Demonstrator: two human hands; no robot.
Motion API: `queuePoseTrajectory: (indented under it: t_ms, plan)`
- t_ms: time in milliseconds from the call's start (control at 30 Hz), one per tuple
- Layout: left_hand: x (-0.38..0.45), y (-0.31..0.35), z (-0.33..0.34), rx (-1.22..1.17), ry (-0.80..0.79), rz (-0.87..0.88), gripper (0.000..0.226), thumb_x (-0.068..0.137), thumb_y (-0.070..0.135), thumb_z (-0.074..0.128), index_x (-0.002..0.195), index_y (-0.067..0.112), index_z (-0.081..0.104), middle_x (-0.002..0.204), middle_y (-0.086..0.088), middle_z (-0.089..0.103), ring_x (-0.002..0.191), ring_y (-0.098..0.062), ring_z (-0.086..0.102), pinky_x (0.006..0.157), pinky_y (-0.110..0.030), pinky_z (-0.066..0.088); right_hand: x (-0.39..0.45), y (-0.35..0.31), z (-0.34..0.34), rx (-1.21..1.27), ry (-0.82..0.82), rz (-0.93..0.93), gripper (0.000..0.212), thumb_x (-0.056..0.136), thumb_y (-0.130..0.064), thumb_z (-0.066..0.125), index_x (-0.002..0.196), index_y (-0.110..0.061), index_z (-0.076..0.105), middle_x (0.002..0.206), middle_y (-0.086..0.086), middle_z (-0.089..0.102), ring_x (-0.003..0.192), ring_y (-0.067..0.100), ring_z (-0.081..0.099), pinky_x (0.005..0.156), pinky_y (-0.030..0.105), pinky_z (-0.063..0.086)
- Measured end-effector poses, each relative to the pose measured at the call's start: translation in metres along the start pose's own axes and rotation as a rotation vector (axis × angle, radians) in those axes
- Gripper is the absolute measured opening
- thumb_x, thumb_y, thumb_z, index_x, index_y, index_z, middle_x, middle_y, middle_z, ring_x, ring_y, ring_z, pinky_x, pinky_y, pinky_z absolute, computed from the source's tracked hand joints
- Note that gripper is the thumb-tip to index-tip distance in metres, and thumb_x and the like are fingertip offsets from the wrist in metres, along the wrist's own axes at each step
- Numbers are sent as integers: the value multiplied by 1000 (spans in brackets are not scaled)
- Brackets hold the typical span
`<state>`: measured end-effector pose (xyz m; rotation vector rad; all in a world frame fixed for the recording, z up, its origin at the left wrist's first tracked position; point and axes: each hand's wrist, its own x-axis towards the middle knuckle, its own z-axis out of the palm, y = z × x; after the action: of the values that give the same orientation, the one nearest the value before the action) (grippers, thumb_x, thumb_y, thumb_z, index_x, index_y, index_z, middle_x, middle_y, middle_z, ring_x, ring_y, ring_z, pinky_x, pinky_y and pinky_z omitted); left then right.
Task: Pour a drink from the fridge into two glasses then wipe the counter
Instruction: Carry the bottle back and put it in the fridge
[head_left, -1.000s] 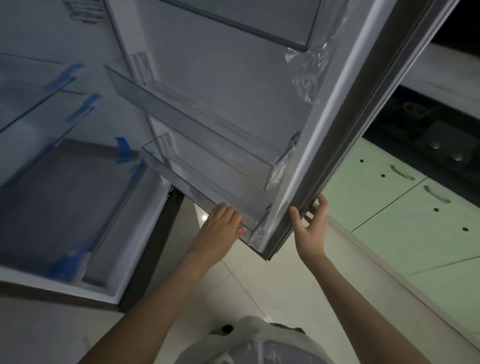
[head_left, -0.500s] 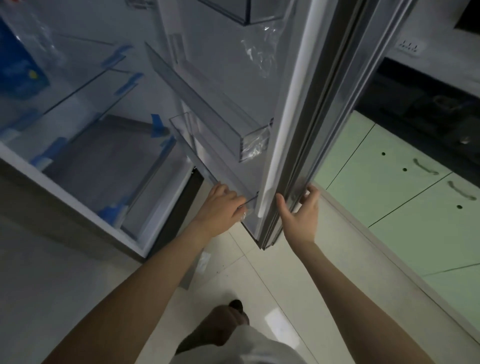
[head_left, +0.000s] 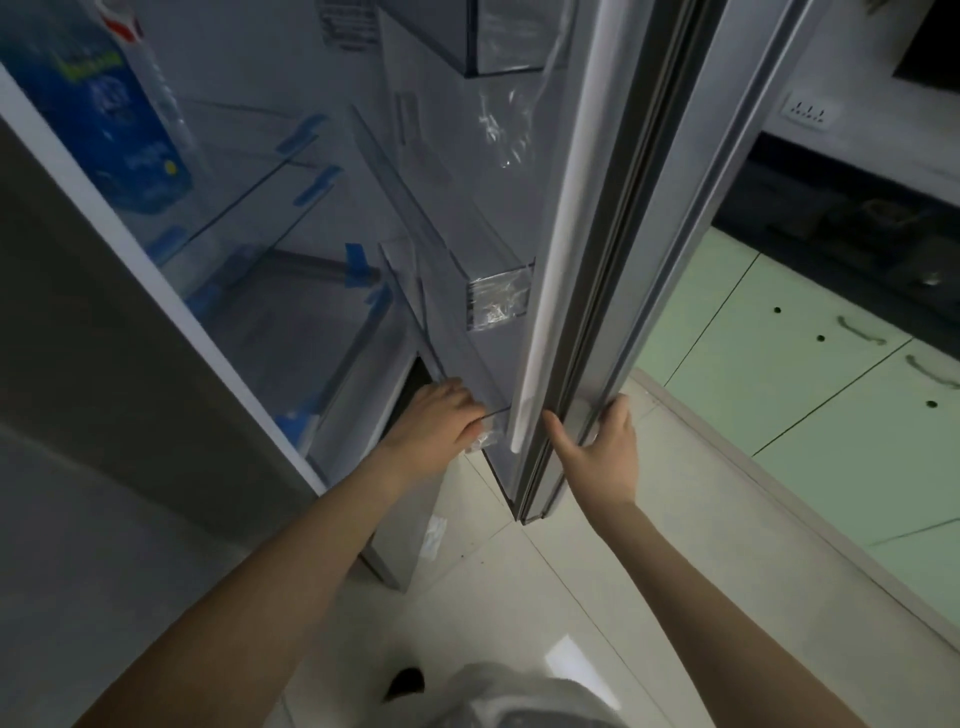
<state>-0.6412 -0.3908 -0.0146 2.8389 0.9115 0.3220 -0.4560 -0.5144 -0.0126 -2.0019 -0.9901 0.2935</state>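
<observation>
The fridge stands open in front of me, its door (head_left: 613, 249) swung out edge-on at the centre. My left hand (head_left: 441, 421) grips the clear lowest door bin (head_left: 452, 332) at its near end. My right hand (head_left: 602, 447) holds the door's lower outer edge, thumb on the inner side and fingers round the outside. A large bottle with a blue label (head_left: 114, 124) and a red-and-white top stands on a glass shelf at the upper left. The door bins look empty.
Glass shelves with blue tape strips (head_left: 311, 187) fill the fridge interior. Pale green cabinet doors with handles (head_left: 810, 374) run along the right, under a dark counter (head_left: 852, 218). A wall socket (head_left: 808, 111) sits above. The floor is white tile (head_left: 519, 597).
The view has tilted upward, bringing the blue-labelled bottle into sight at the upper left. Both hands keep their hold low on the door, which has turned more edge-on to me.
</observation>
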Motion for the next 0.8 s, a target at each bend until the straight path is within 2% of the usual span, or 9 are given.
queuePoseTrajectory:
  t_ms: [133,300,367,433,467,533,600,700,800]
  plan:
    - [-22,-3,-34,44,87,110,22,89,27,60,104,10,62,106,-8,60,100,-26,56,88,-38,43,-24,-20,18,49,6,22,54,71,-59,72,92,-22,39,89,-1,52,82,20,54,70,44,52]
    - [-42,21,-97,162,226,639,8,88,12,58,93,9,62,90,-7,60,83,-21,54,74,-32,47,-47,-43,42,180,-57,17,57,68,-52,73,97,-14,41,87,7,58,79,23,59,69,43,52]
    - [-40,35,-118,223,316,812,10,88,3,55,91,7,63,89,-8,61,82,-22,55,77,-34,47,-55,-52,48,155,-111,-42,57,75,-58,57,100,-9,45,81,-1,58,77,8,59,70,33,52]
    - [-33,47,-134,316,394,913,16,91,-2,52,94,7,65,95,-8,64,92,-24,59,90,-36,46,-61,-60,55,96,-125,-146,62,85,-59,44,111,-4,52,90,-16,54,84,-7,55,74,13,47]
    - [-29,51,-141,396,404,945,19,92,-2,50,97,9,65,101,-7,65,101,-24,59,100,-37,43,-65,-65,58,100,-136,-160,60,85,-55,48,117,-4,54,96,-14,56,87,-8,53,75,11,45]
    - [-20,52,-154,624,369,960,22,94,2,46,105,11,63,113,-5,63,119,-26,54,115,-43,29,-74,-75,64,160,-163,-112,58,80,-49,63,121,-9,53,97,-8,60,84,0,55,70,20,46]
    - [-13,45,-163,860,307,886,24,95,8,43,109,11,62,118,-5,61,126,-28,48,119,-48,19,-81,-86,70,218,-183,-52,64,79,-42,71,131,-17,43,101,-9,63,88,7,60,73,26,50]
    - [-10,30,-172,1037,259,825,24,95,10,41,105,9,62,109,-6,63,118,-30,51,119,-50,16,-88,-92,77,244,-176,-28,77,82,-37,73,144,-22,29,112,-2,64,101,18,63,81,32,53]
    - [-12,26,-176,1013,259,838,24,92,2,42,95,12,63,98,-3,63,105,-26,55,115,-43,27,-89,-89,80,247,-203,-50,77,85,-40,70,147,-26,25,122,0,64,109,20,62,87,36,55]
